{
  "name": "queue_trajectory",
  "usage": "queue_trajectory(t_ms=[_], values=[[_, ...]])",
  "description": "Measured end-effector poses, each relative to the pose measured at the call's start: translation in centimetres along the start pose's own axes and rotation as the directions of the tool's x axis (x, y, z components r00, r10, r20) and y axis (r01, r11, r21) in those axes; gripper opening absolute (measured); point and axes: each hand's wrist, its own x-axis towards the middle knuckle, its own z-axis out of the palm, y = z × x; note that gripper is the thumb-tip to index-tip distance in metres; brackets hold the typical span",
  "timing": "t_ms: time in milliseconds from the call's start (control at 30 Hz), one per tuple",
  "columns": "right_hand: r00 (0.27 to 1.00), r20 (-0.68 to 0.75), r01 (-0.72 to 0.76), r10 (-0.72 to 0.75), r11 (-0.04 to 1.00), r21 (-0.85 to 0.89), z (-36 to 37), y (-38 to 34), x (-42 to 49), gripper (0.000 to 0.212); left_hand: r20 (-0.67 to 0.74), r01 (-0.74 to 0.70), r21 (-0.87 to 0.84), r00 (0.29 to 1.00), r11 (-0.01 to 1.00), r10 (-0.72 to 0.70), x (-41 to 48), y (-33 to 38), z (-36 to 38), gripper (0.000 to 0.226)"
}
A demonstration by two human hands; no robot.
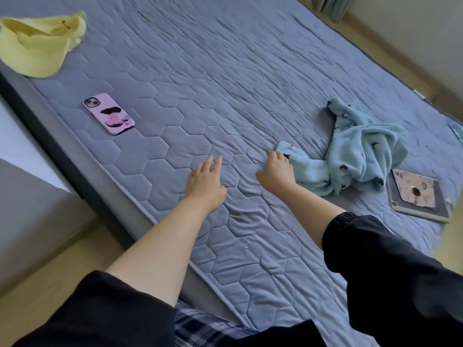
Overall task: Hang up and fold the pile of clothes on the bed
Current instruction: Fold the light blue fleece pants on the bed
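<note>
Bedding quilted in blue-grey hexagons is covering the bed (225, 71), which is filling most of the view. 2 bare forearms are reaching in from 6 o'clock, each coming out of a black sleeve (390, 284).

The left hand (205, 182) is lying just left of centre, palm down over the cover, its fingers (216, 162) straight and slightly apart, holding nothing. Whether it is pressing on the bedding or hovering just above it, I cannot tell.

The right hand (275, 171) is sitting just right of centre, its fingers curled down and clamping the near corner of a light blue garment (360, 151). That garment, printed with small dark figures, is lying crumpled on the bed towards 3 o'clock.

A yellow garment (37, 43) is lying bunched at the bed's edge at 10 o'clock, well apart from both hands. A phone (109, 113) in a pink case is lying face down at 9 o'clock. A tablet (416, 196) is lying at 4 o'clock, just beside the blue garment. Plaid fabric (198, 326) is showing at 6 o'clock, between the sleeves.
</note>
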Motion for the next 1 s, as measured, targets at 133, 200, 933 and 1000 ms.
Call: queue_trajectory(t_ms=[133,200,933,1000], values=[[0.998,-0.022,-0.064,0.063,0.997,-0.048,4.2,5.3,3.8,0.07,0.11,0.07,0.05,0.991,0.996,-0.075,2.4,-0.9,8.0,0.074],[0.994,-0.022,-0.112,0.11,0.988,-0.11,5.3,7.6,5.6,0.079,0.174,0.114,0.064,0.977,0.991,-0.123,2.8,-1.1,11.8,0.07],[0.652,0.148,0.543,-0.743,0.594,0.594,4.4,-2.3,-3.7,0.068,0.077,-0.233,-0.72,0.91,-0.654,-0.408,-5.4,-0.5,14.3,0.042],[0.682,0.261,0.67,-0.683,0.727,0.151,4.5,0.6,-1.9,0.095,0.136,-0.221,-0.713,0.888,-0.666,-0.44,-5.4,-0.4,14.5,0.044]])
